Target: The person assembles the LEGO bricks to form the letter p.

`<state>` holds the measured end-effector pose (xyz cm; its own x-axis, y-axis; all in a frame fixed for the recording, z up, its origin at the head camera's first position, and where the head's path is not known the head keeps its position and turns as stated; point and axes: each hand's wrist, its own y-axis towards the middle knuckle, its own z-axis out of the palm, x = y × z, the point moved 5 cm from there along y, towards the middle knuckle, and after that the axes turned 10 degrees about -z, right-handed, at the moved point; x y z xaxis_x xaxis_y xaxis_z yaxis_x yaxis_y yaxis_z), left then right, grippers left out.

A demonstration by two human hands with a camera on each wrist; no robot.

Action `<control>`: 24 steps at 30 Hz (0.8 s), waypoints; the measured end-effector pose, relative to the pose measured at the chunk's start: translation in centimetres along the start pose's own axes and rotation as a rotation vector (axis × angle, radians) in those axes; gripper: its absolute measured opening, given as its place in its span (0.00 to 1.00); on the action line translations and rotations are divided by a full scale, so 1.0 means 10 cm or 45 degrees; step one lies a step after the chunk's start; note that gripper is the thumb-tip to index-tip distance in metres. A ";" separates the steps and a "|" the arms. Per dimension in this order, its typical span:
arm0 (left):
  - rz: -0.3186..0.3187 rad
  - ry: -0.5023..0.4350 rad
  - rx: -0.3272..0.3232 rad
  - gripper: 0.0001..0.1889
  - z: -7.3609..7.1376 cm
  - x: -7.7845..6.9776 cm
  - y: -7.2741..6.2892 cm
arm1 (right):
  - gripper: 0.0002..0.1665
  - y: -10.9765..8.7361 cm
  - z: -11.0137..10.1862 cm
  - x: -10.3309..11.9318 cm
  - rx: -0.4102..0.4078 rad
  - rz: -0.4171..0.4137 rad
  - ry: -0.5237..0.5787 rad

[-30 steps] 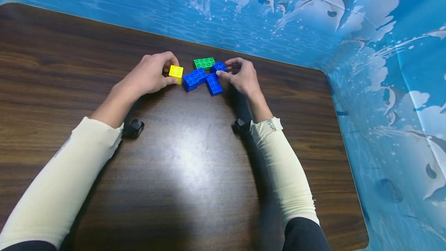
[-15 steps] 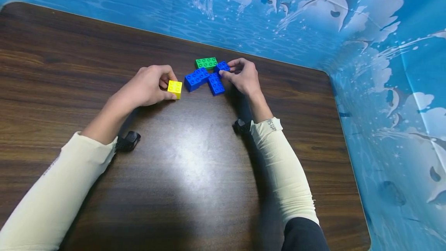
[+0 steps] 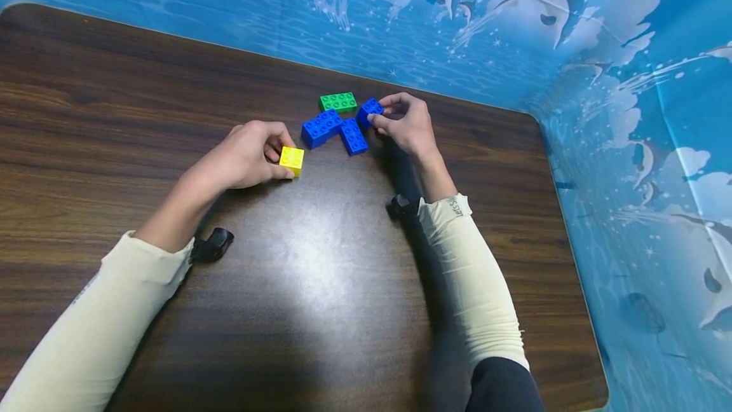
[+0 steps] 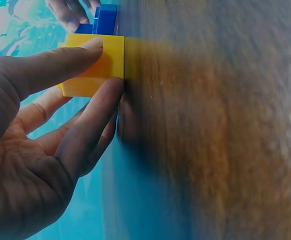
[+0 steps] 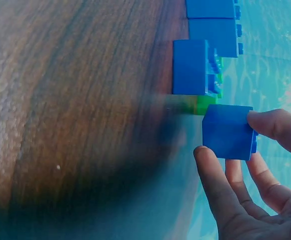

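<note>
In the head view my left hand (image 3: 246,154) pinches a square yellow toy brick (image 3: 291,160) between thumb and fingers, studs upward. The left wrist view shows the thumb on one face of the yellow brick (image 4: 93,67) and a fingertip at its lower edge. My right hand (image 3: 408,124) grips a small square blue brick (image 3: 369,111); in the right wrist view this blue brick (image 5: 229,132) appears slightly off the table. Just left of it lie a blue brick (image 3: 354,137) and a longer-looking blue brick (image 3: 321,128), corners close together. Behind them is a green brick (image 3: 338,102).
The bricks are on a dark wood-grain table (image 3: 320,336), toward its far edge. A blue sheet with dolphins (image 3: 343,24) hangs behind the table and along its right side. Black wrist cameras (image 3: 213,245) are strapped on both forearms.
My left hand has drawn the yellow brick nearer to me, away from the blue bricks, then slightly right. The right hand has shifted right with the small blue brick, parting it from its neighbours.
</note>
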<state>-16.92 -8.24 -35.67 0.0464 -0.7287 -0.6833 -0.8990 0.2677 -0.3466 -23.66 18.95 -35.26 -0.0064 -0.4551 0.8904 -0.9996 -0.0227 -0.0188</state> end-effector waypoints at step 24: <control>0.001 -0.064 -0.013 0.19 0.02 0.07 0.04 | 0.16 -0.27 0.01 0.43 0.235 -0.149 0.343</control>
<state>-17.11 -8.50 -36.42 0.0674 -0.6958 -0.7150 -0.9035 0.2614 -0.3395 -20.95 16.97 -31.47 0.0758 -0.1895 0.9789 -0.9721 -0.2324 0.0303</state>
